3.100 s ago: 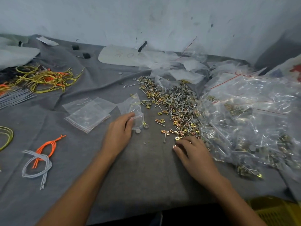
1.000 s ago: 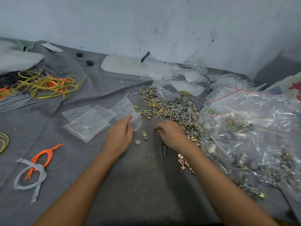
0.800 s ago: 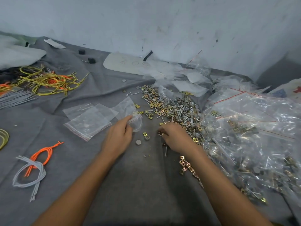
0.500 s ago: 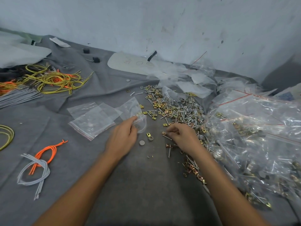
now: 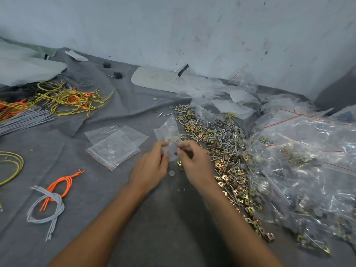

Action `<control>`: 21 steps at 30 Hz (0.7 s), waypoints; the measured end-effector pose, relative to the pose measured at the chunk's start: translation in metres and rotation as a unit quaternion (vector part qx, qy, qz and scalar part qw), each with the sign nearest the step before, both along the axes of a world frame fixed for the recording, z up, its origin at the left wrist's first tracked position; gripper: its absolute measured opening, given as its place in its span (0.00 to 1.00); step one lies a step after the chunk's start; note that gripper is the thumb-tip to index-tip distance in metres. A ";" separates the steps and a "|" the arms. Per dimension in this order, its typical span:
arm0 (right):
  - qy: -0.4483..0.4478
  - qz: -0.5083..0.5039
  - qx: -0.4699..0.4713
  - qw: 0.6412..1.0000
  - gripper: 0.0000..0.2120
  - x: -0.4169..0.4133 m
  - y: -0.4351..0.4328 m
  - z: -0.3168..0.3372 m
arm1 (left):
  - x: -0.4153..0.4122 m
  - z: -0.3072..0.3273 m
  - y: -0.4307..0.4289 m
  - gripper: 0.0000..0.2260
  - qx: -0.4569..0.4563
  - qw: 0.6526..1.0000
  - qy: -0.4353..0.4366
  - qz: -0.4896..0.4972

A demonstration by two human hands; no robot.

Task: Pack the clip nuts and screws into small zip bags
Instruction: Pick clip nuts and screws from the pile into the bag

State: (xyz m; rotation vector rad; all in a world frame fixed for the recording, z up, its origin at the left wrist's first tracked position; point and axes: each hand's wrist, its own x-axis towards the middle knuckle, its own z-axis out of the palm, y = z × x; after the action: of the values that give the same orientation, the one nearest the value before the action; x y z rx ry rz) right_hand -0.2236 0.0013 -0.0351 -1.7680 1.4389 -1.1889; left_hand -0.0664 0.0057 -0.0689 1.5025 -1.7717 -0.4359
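Pinching small zip bag (image 5: 169, 132) mouth: left hand (image 5: 151, 167) fingers; right hand (image 5: 195, 165) fingers curled just beside, grasp unclear.

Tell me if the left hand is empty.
No, the left hand pinches the small clear zip bag by its near edge.

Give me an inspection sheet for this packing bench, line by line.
Surface: grey cloth, wrinkled.
Job's things: bag upright between the hands; pile of loose clip nuts and screws right of it; empty bags left; filled bags far right.
Clutter: disc and stray nut by the hands; card and black blocks at the back.
Grippers: left hand pinches the bag; right hand has its fingers curled at the bag's mouth, what they hold unclear.
Cables: yellow wires and grey strands far left; cords, orange and grey, near left.
Surroundings: scuffed wall.
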 end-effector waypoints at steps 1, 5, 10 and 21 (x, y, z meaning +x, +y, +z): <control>0.004 -0.006 -0.010 1.000 0.08 0.006 0.000 -0.003 | 0.000 0.000 0.001 0.12 -0.004 1.000 -0.005 -0.005; 0.004 -0.049 -0.007 0.999 0.08 0.019 0.001 -0.015 | -0.002 -0.002 0.002 0.15 -0.031 0.999 -0.015 -0.003; 0.000 -0.059 -0.025 0.998 0.08 0.020 0.001 -0.021 | 0.000 -0.002 0.001 0.14 -0.041 0.999 0.032 0.006; 0.232 -0.108 -0.009 0.967 0.11 -0.040 -0.009 -0.003 | 0.002 -0.005 -0.010 0.13 -0.005 0.997 0.072 0.022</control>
State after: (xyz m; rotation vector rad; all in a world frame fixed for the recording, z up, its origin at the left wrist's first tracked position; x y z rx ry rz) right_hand -0.2632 -0.0077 -0.0379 -2.0340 1.9341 -0.9218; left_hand -0.0640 -0.0048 -0.0736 1.4638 -1.6236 -0.4995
